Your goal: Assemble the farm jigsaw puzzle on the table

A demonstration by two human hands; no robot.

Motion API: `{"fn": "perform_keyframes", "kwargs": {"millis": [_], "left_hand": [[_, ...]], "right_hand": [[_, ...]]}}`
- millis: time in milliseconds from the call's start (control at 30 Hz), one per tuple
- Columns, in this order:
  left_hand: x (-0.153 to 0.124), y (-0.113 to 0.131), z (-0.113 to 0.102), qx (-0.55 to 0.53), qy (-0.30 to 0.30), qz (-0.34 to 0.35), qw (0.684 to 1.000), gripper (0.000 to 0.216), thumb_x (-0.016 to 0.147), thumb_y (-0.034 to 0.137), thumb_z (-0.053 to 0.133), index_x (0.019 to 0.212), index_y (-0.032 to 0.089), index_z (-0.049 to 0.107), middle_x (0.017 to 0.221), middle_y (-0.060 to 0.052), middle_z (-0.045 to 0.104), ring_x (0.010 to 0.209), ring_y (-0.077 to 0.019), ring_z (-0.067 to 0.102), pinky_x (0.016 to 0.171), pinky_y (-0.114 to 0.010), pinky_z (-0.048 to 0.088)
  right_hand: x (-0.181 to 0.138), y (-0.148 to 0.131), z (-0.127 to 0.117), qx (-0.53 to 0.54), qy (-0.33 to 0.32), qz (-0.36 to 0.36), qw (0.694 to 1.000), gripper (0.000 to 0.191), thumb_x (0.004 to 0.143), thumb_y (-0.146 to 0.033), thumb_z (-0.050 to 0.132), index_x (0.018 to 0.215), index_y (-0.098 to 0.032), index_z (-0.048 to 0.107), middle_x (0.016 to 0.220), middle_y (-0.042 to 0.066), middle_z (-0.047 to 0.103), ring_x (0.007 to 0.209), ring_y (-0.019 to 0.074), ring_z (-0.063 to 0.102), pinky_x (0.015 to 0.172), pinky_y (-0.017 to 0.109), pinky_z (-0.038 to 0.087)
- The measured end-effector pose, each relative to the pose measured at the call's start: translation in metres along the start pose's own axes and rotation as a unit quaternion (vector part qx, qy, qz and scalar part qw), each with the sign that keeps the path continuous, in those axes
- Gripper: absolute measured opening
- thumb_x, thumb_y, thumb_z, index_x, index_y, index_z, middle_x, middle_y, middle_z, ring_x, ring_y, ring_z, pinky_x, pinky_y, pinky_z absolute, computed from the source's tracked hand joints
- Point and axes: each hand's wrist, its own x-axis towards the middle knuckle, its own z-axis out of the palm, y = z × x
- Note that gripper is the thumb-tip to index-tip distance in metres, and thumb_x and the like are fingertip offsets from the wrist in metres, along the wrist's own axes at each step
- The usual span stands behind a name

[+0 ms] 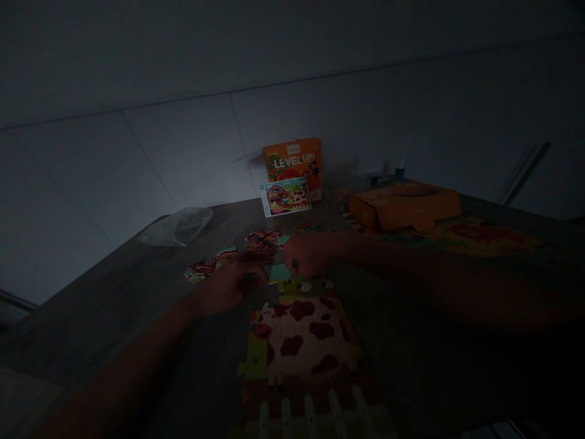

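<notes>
Cow puzzle (304, 341): our left hand (227, 283), right hand (305, 253) curled near far edge (grips we couldn't tell); uneven push risked splitting seams.

It is very dark. The wall (283, 116) beyond the right hand (306, 253) gets the most light, a soft gray glow. The plastic bag (176, 225) past the left hand (226, 285) shines a little. Nearer than the right hand, the table (137, 280) is almost black (so hard to see!).

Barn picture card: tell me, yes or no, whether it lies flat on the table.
No, the card stands up in front of the orange LEVEL UP! box.
</notes>
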Motion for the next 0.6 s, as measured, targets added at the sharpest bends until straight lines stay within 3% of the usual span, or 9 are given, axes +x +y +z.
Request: {"fn": "perform_keyframes", "kwargs": {"millis": [167,300,600], "left_hand": [[-0.004,0.004,0.001,0.021,0.005,0.021,1.000,0.028,0.090,0.014,0.051,0.105,0.024,0.072,0.129,-0.009,0.056,0.121,-0.0283,0.051,0.104,-0.044,0.043],[-0.006,0.008,0.003,0.029,-0.027,0.043,0.998,0.032,0.092,0.017,0.054,0.117,0.029,0.070,0.144,-0.009,0.044,0.133,-0.0326,0.041,0.110,-0.053,0.037],[-0.004,0.003,0.005,0.023,-0.032,0.047,0.998,0.032,0.092,0.022,0.058,0.121,0.032,0.069,0.146,-0.009,0.042,0.136,-0.0313,0.037,0.111,-0.053,0.036]], "right_hand": [[-0.002,0.003,-0.004,0.011,-0.017,0.004,1.000,0.013,0.060,-0.005,0.051,0.056,-0.011,0.062,0.055,-0.001,0.056,0.049,0.0077,0.036,0.051,0.025,0.022],[-0.004,-0.001,-0.006,0.011,-0.018,0.018,1.000,0.012,0.059,-0.006,0.050,0.057,-0.012,0.061,0.053,-0.002,0.052,0.048,0.0082,0.036,0.050,0.026,0.021],[-0.003,-0.009,-0.009,0.030,-0.031,-0.011,0.999,0.014,0.057,-0.003,0.049,0.048,-0.014,0.048,0.045,-0.005,0.036,0.045,0.0065,0.026,0.049,0.024,0.019]]}}
